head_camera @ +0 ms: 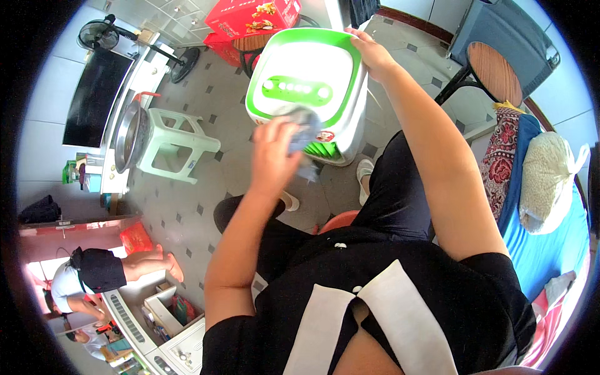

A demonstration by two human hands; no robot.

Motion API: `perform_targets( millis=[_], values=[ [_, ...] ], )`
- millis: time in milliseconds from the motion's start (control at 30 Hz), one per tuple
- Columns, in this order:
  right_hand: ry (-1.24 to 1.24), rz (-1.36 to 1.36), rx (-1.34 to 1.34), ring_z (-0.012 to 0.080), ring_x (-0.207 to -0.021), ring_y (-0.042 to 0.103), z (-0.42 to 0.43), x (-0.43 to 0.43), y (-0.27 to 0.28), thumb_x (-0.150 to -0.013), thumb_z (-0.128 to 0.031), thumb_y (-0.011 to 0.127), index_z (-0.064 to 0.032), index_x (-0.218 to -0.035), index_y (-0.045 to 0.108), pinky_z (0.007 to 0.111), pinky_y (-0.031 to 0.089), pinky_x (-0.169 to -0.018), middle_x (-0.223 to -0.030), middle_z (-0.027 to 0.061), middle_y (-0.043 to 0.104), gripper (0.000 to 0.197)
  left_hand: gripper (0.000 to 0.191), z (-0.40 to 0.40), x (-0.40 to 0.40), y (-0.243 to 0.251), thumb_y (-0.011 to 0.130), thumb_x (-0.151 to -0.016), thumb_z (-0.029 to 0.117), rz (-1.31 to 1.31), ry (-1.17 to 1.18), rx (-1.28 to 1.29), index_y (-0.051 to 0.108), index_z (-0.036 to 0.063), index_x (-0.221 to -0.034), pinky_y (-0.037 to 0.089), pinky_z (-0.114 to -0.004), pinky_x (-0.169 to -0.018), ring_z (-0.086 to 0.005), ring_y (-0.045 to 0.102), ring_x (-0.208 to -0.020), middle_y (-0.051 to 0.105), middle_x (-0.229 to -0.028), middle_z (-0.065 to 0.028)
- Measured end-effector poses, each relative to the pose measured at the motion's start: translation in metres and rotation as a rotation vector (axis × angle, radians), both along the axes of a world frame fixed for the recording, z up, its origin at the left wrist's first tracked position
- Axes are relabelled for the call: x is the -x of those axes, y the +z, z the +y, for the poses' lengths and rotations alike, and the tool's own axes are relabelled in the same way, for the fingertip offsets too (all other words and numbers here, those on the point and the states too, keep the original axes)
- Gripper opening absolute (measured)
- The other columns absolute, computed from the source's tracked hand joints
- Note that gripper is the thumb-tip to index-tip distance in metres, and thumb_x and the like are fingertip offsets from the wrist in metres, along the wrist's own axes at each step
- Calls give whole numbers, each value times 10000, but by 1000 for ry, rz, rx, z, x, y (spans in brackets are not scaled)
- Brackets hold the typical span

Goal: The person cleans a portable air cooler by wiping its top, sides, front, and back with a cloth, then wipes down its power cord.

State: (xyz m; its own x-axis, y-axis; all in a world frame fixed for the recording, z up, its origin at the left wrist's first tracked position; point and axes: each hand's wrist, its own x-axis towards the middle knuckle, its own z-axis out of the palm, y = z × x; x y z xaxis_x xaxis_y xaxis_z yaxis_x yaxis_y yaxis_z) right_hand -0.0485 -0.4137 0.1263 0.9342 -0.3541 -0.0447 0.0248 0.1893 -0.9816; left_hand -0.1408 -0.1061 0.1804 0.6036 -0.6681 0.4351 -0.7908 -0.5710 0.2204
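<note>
A white and green appliance (307, 84), probably an air cooler, stands before me, with buttons on its top panel and green louvres low on the side facing me. My left hand (276, 150) holds a crumpled grey cloth (302, 126) against the near top edge; hand and cloth are blurred. At the far right corner, my right hand (372, 54) grips the appliance's rim, its fingertips at the green edge. Part of the cloth hangs down beside the louvres.
A pale green plastic stool (176, 145) with a metal basin (129, 136) stands left, near a pedestal fan (183, 63). Red boxes (253, 16) lie beyond the appliance. At right are a round wooden-topped stool (494, 72) and a blue-covered bed (558, 253). Two people (101, 272) are at lower left.
</note>
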Motion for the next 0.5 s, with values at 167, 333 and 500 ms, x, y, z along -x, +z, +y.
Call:
perform_targets(
  millis=[167,333,500],
  values=[
    [-105,-32,-377,178,-1104,492,18,40,13,-917,-302,515,-99,-1293,471,329,405,-927,-1229,55,528,430,447,89,-46,-42,660,-652,57,360,417,-69,553,54,-1086,446,-428,-861,-355,535,-988,553,-1076,-150],
    [-350,217,-652,311,-1301,271,43,130,-38,-840,-467,569,-25,-1351,345,523,273,-1019,-1427,199,279,711,471,57,2,-21,665,-681,103,297,209,164,539,45,-1132,440,-418,-873,-350,543,-1007,566,-1064,-176],
    [261,400,-944,352,-1342,220,112,201,-23,-792,-659,520,-142,-1367,338,616,329,-968,-1439,197,249,794,706,-10,67,6,719,-704,187,322,-133,50,410,94,-1332,375,-451,-995,-390,418,-1208,376,-1324,-224]
  ],
)
